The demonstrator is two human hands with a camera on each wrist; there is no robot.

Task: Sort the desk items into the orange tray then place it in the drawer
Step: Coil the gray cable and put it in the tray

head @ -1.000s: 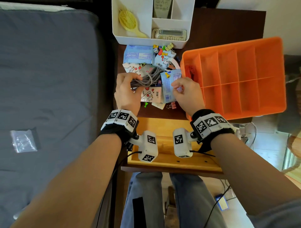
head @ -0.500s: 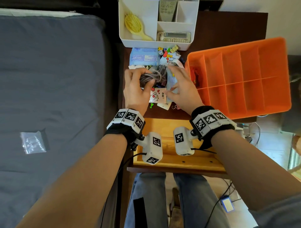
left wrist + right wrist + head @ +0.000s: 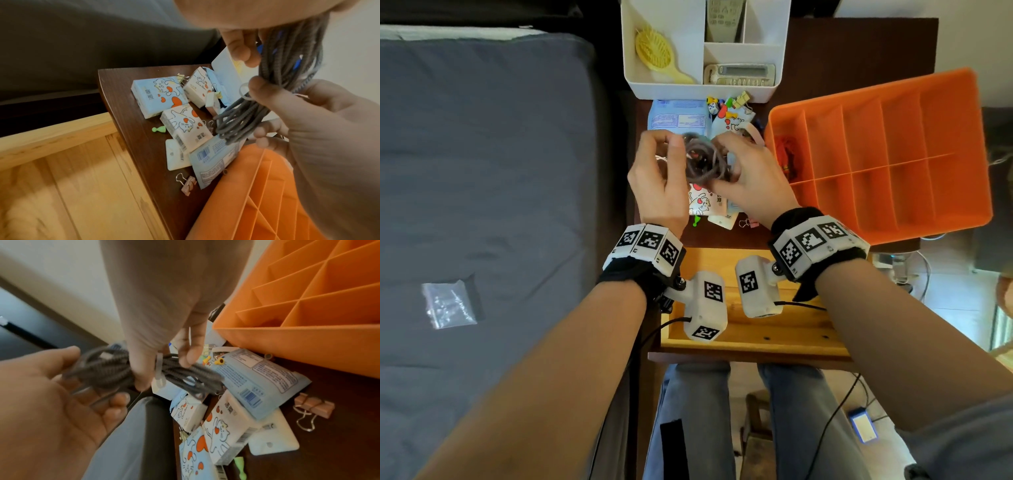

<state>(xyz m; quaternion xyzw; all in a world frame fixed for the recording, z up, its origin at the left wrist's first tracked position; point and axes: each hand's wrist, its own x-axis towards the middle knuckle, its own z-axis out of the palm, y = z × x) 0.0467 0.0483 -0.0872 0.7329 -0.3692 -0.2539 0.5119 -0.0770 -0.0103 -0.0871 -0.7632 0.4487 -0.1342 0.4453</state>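
Above the dark desk (image 3: 842, 58), just left of the orange tray (image 3: 893, 144), both hands hold one coil of grey braided cable (image 3: 702, 161) clear of the clutter. The left hand (image 3: 657, 178) pinches the coil's left side with curled fingers; the right hand (image 3: 750, 178) wraps its fingers round the right side, near a pale tie (image 3: 159, 369) that bands the loops.

Below the coil, still left of the tray, lie cartoon-printed tissue packs (image 3: 185, 128), a blue pouch (image 3: 213, 155), binder clips (image 3: 188, 185) and a green pin (image 3: 159, 129). The tray's leftmost compartment holds something red; its other compartments look empty, so sorting has barely begun. Nearer the person than the tray, the wooden drawer (image 3: 756, 335) stands open.

The risk I see: the loops could spring loose if either grip slackens, and a trailing end could sweep small clips off the desk or overhang a narrow compartment.
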